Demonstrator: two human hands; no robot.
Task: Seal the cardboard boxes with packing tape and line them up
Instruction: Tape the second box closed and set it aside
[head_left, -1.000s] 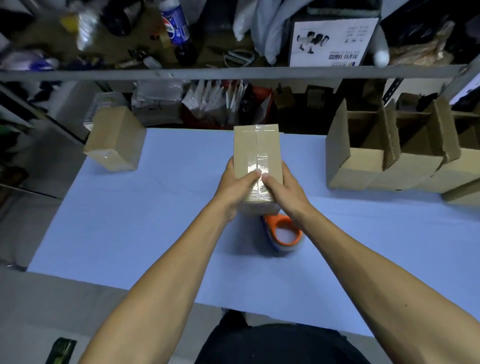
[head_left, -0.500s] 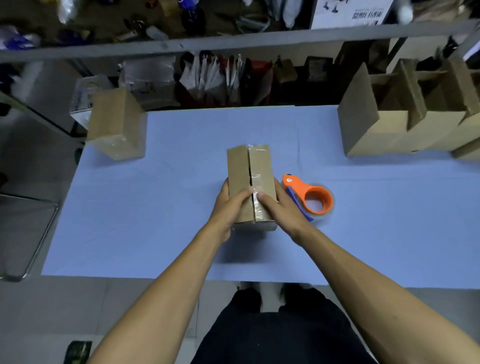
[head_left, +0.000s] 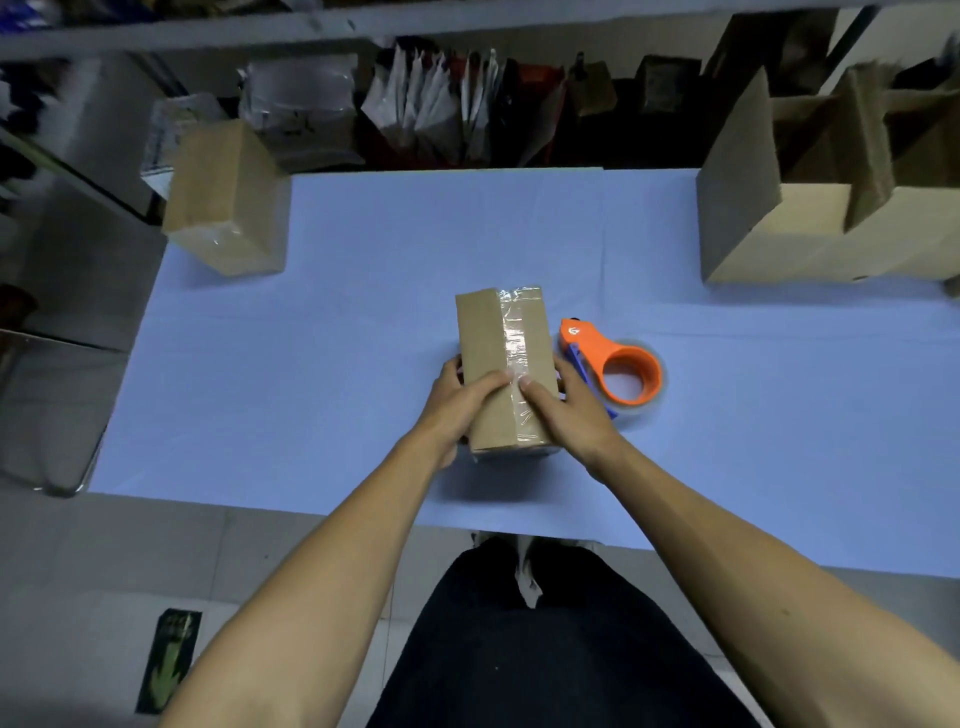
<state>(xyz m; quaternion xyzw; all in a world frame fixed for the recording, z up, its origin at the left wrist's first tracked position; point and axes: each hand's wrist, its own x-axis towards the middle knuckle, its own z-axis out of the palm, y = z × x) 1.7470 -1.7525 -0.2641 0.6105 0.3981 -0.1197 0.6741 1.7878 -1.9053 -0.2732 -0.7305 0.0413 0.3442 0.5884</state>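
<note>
blue table (head_left: 311, 389): both hands (left (head_left: 457, 410), right (head_left: 569, 415)) grip taped box (head_left: 501, 364).

A pale blue table (head_left: 363, 364) is seen. The box (head_left: 498, 364) near its front edge is brown, striped lengthwise by glossy clear tape (head_left: 514, 338). The dispenser (head_left: 613, 369) is orange with a blue part. The box at the left edge (head_left: 223, 208) is brown, perhaps taped. Open boxes at the right edge (head_left: 810, 228) are tan. The trousers (head_left: 545, 649) are black.
</note>
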